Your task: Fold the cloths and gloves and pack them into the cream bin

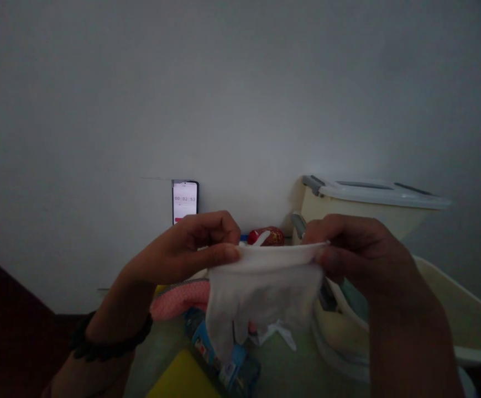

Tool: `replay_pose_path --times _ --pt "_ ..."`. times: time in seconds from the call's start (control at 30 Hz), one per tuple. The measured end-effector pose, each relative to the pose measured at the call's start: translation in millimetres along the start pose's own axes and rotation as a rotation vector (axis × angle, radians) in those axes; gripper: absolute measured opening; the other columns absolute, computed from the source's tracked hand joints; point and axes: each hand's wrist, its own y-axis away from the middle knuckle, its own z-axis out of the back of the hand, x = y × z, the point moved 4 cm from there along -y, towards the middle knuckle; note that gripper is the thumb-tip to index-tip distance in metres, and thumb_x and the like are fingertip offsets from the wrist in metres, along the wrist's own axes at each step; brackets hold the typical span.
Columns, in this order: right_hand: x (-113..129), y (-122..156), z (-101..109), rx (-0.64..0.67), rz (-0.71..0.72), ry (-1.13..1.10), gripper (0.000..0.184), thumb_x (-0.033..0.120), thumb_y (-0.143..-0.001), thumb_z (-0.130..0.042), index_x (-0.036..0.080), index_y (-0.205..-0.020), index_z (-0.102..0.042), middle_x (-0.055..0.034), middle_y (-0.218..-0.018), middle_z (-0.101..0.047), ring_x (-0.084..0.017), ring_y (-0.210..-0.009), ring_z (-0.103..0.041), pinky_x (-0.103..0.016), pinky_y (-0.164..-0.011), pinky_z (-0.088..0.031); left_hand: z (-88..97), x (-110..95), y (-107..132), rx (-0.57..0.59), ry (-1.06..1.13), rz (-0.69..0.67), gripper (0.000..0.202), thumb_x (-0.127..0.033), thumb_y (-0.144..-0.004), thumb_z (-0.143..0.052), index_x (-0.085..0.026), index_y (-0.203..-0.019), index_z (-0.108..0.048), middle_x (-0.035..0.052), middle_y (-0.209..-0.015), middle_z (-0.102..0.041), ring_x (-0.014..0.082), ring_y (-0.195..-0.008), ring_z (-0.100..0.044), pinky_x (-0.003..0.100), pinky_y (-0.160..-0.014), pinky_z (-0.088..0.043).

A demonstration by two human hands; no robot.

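Observation:
Stretched between my two hands is a thin white cloth piece (pixel 265 293) with a thick band along its upper edge and narrow, finger-like flaps hanging at its lower left. My left hand (pixel 199 243) pinches the band's left end between thumb and fingers; a dark beaded bracelet circles that wrist. At the other end, my right hand (pixel 356 254) grips the band, also with thumb and bent fingers. Below the cloth and partly hidden by it lies a bottle with a blue label (pixel 203 340). Another crumpled white piece (pixel 282 334) rests on the greenish surface just beyond.
To the right stands a cream storage bin (pixel 348 337), with a lidded one (pixel 360 213) behind. A phone (pixel 185 202) showing a timer leans on the wall. A pink textured pouch (pixel 182 298), a yellow object (pixel 184 378) and a red package (pixel 271 236) lie around.

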Motion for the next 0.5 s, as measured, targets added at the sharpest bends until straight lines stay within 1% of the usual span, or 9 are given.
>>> replay_pose_path --times 0.1,0.17,0.27,0.33,0.43,0.5 --pt "1.3 -1.3 -0.5 0.065 -0.033 0.216 0.01 0.028 -0.074 -0.072 0.02 -0.073 -0.066 0.0026 -0.061 -0.058 -0.008 -0.054 -0.05 -0.019 -0.048 -0.041 0.0 -0.2 -0.7 0.121 -0.194 0.042 0.008 -0.024 -0.081 -0.059 -0.017 -0.08 -0.06 -0.0015 -0.067 -0.06 0.0098 -0.06 -0.054 0.017 -0.052 -0.041" --pt "0.0 -3.0 -2.8 0.112 -0.076 0.31 0.01 0.027 -0.075 -0.071 0.019 -0.074 -0.065 0.0021 -0.063 -0.06 -0.009 -0.057 -0.053 -0.019 -0.051 -0.043 0.6 0.9 -0.9 0.167 -0.299 0.062 0.008 -0.024 -0.079 -0.062 -0.017 -0.08 -0.063 -0.0004 -0.07 -0.063 0.0115 -0.065 -0.057 0.018 -0.056 -0.043" --pt "-1.2 -4.7 -5.8 0.148 -0.095 0.353 0.014 0.029 -0.074 -0.071 0.019 -0.073 -0.061 0.0028 -0.063 -0.06 -0.008 -0.056 -0.054 -0.019 -0.05 -0.044 2.4 3.2 -0.7 0.142 -0.335 0.072 0.013 -0.026 -0.077 -0.066 -0.016 -0.072 -0.059 -0.0025 -0.064 -0.059 0.0105 -0.061 -0.055 0.017 -0.055 -0.043" --pt "-1.3 -4.9 -7.0 0.159 -0.086 0.37 0.017 0.029 -0.074 -0.071 0.018 -0.072 -0.059 0.0037 -0.061 -0.058 -0.008 -0.054 -0.053 -0.018 -0.049 -0.042 3.1 4.5 -0.2 0.106 -0.366 0.071 0.017 -0.029 -0.077 -0.066 -0.016 -0.071 -0.057 -0.0034 -0.063 -0.057 0.0097 -0.059 -0.052 0.017 -0.053 -0.041" --pt "-1.6 -4.4 -9.0 0.195 -0.074 0.411 0.021 0.03 -0.074 -0.071 0.018 -0.069 -0.054 0.0044 -0.06 -0.056 -0.007 -0.054 -0.051 -0.018 -0.048 -0.04 3.1 5.0 -0.2 0.052 -0.474 0.061 0.022 -0.035 -0.079 -0.063 -0.016 -0.072 -0.055 -0.0044 -0.061 -0.052 0.0088 -0.056 -0.047 0.017 -0.049 -0.037" --pt "-1.8 -4.4 -10.0 0.206 -0.058 0.449 0.025 0.032 -0.076 -0.069 0.018 -0.065 -0.05 0.0051 -0.059 -0.052 -0.007 -0.053 -0.047 -0.018 -0.047 -0.038 2.5 4.3 -1.0 0.026 -0.516 0.048 0.024 -0.036 -0.079 -0.063 -0.016 -0.071 -0.053 -0.0052 -0.06 -0.049 0.0083 -0.055 -0.045 0.017 -0.048 -0.035"
